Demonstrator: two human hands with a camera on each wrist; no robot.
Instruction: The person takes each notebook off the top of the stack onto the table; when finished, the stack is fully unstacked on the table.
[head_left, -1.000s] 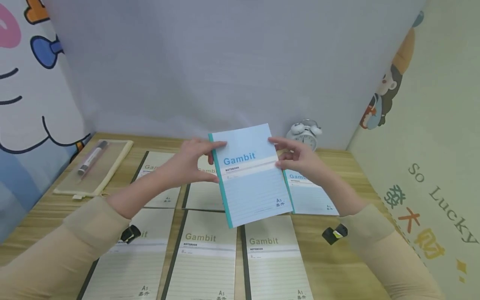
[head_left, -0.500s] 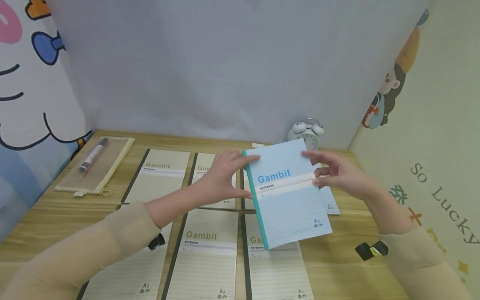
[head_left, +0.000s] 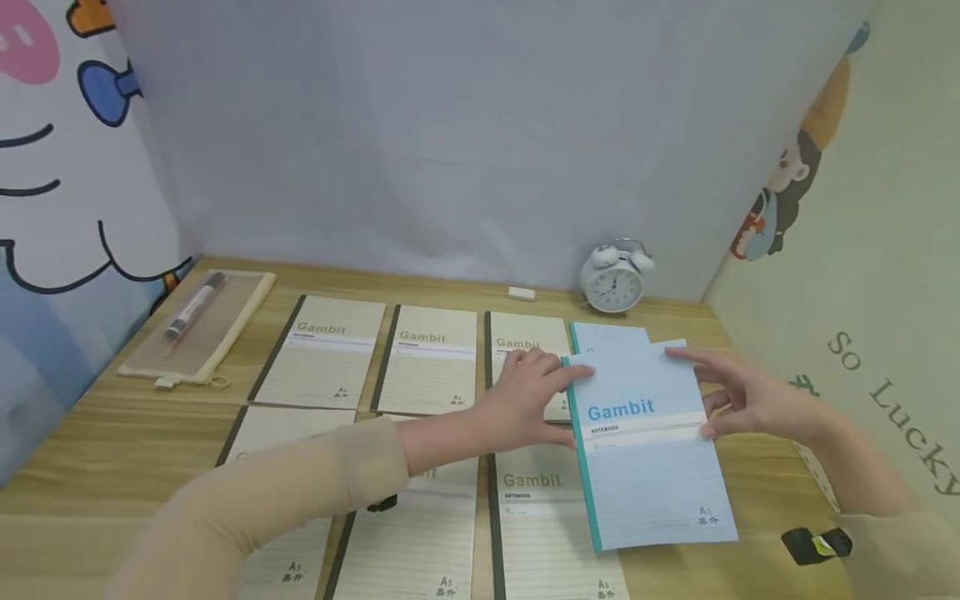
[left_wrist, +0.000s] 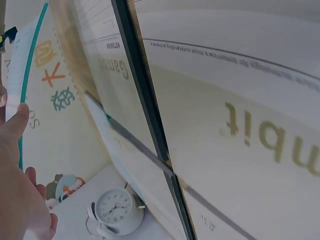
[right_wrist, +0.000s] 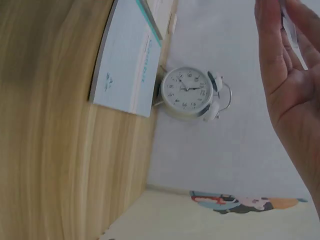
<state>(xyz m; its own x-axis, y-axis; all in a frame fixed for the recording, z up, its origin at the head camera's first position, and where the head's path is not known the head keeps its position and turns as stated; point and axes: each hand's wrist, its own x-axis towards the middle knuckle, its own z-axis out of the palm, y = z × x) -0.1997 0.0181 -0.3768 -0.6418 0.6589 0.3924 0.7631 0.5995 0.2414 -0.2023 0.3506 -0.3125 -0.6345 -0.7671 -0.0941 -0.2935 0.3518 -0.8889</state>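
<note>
A light blue Gambit notebook (head_left: 648, 483) with a teal spine is held up, tilted, over the right part of the table. My left hand (head_left: 521, 404) pinches its spine edge, thumb low and index finger on the cover. My right hand (head_left: 761, 400) grips the opposite edge between thumb and fingers. The right wrist view has my right palm at upper right and a second blue notebook (right_wrist: 125, 65) lying flat on the table. From the head, that second notebook's top shows behind the held one. Several beige Gambit notebooks (head_left: 326, 358) with dark spines lie in two rows.
A white twin-bell alarm clock (head_left: 613, 287) stands at the back right, with a small white block (head_left: 521, 293) left of it. At the back left lies a mesh zip pouch (head_left: 243, 308) with a marker (head_left: 197, 306). A pale curtain (head_left: 420, 150) hangs behind the table (head_left: 142, 442).
Both hands have carried the blue notebook rightward and toward the front, off the middle beige notebooks. The alarm clock and white block have come into full view. The grip looks the same.
</note>
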